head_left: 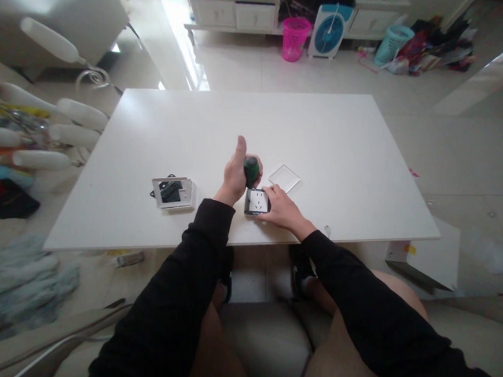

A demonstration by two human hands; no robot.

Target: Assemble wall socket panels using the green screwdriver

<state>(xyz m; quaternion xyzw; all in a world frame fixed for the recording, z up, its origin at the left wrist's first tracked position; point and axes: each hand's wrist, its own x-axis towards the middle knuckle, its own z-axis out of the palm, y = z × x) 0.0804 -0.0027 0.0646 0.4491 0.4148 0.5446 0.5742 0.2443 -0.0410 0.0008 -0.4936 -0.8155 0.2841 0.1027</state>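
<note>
My left hand [236, 173] is closed around a screwdriver with a dark green and black handle [252, 170], its thumb pointing up and away. The screwdriver's shaft and tip are hidden from view. Just below it, a wall socket [258, 201] with a white face and dark frame rests on the table. My right hand [282, 206] grips the socket's right side with fingers at its top and bottom edges. Beyond the right hand lies a clear square cover frame [284, 178]. To the left sits a stack of white switch plates with black brackets [173, 193].
The white table [316, 125] has its near edge close to my knees. A small clear piece [328, 229] lies near that edge. On the floor beyond stand a pink basket [295, 40] and a blue-and-white fan [330, 31]. White lamp arms [80, 113] reach near the left edge.
</note>
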